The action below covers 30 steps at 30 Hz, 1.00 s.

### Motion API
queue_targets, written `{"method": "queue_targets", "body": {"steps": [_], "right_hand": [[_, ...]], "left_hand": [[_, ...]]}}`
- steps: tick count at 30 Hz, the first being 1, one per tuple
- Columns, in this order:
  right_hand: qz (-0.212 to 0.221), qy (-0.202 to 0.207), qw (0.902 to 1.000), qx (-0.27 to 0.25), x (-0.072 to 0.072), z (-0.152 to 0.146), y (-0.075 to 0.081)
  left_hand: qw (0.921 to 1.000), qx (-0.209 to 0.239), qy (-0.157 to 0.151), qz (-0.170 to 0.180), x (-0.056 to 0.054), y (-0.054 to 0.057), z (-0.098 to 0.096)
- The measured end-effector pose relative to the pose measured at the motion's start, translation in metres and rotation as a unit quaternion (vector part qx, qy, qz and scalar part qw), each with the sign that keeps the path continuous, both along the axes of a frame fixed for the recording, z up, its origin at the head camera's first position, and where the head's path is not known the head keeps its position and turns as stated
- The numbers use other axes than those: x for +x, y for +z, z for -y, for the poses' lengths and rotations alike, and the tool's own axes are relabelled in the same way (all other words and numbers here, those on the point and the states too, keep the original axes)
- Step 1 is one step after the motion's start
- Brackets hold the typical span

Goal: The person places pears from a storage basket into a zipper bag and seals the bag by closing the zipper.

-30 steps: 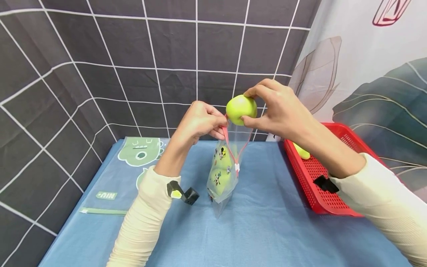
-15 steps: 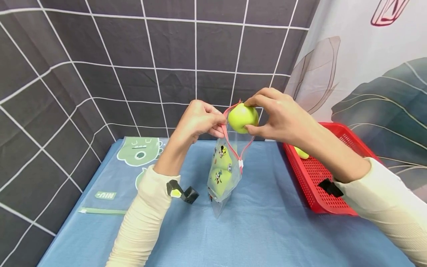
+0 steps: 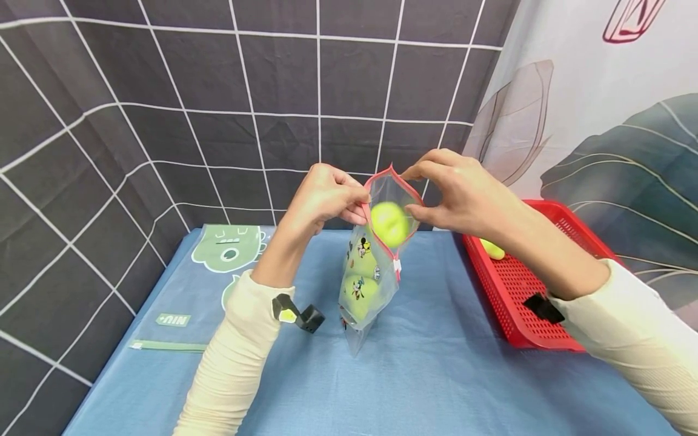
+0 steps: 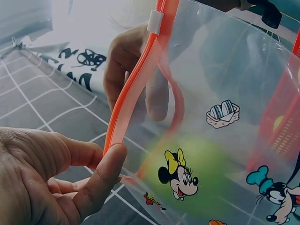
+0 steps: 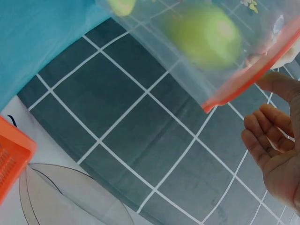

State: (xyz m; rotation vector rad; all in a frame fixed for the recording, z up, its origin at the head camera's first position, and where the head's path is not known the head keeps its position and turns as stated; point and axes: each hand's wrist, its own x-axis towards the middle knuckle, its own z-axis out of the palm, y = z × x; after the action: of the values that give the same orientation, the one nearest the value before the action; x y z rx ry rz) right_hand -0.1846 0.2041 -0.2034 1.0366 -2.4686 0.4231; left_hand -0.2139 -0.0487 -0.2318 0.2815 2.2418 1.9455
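My left hand [image 3: 331,197] pinches the red-edged mouth of a clear zip bag [image 3: 353,321] with cartoon prints, thumb against the strip in the left wrist view. The bag hangs with its mouth spread, and a white slider [image 3: 397,265] sits at the near end of the strip. Just inside the mouth is a green apple [image 3: 389,224], blurred in both wrist views. Several more green apples [image 3: 362,297] show through the film lower down. Beside the right rim my right hand [image 3: 455,191] holds nothing, its thumb and fingers spread apart, fingertips close to the red edge.
On the right stands a red perforated basket [image 3: 515,333] with a yellow-green fruit [image 3: 493,249] inside, partly under my right forearm. A flat clear bag [image 3: 180,290] with green prints lies left on the blue cloth [image 3: 436,387]. A dark grid-patterned cloth [image 3: 283,72] rises behind.
My right hand lowered the apple to the bag's mouth and let go of it; the apple has dropped inside. The mouth has spread wider. My left hand has stayed in place.
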Motion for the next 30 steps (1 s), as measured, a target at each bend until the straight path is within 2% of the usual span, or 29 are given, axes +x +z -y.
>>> {"method": "queue_targets", "body": {"steps": [10,14,18,25,30], "right_hand": [[0.003,-0.014,0.9997,-0.021,0.002,-0.004,-0.010],[-0.019,-0.013,0.9987,-0.046,0.007,-0.006,-0.018],[-0.051,0.009,0.9958,-0.076,0.015,-0.004,-0.028],[-0.070,0.066,0.9871,-0.128,0.035,0.002,-0.048],[-0.093,0.062,0.9824,-0.150,0.050,0.006,-0.059]], "left_hand": [[0.9999,-0.010,0.012,0.005,-0.001,-0.002,0.001],[0.9999,-0.008,0.012,0.000,-0.001,-0.003,0.001],[0.9998,-0.008,0.015,-0.002,-0.001,-0.002,0.001],[0.9996,-0.017,0.021,-0.004,-0.002,-0.002,0.003],[0.9983,-0.044,0.037,-0.011,-0.004,-0.003,0.005]]}}
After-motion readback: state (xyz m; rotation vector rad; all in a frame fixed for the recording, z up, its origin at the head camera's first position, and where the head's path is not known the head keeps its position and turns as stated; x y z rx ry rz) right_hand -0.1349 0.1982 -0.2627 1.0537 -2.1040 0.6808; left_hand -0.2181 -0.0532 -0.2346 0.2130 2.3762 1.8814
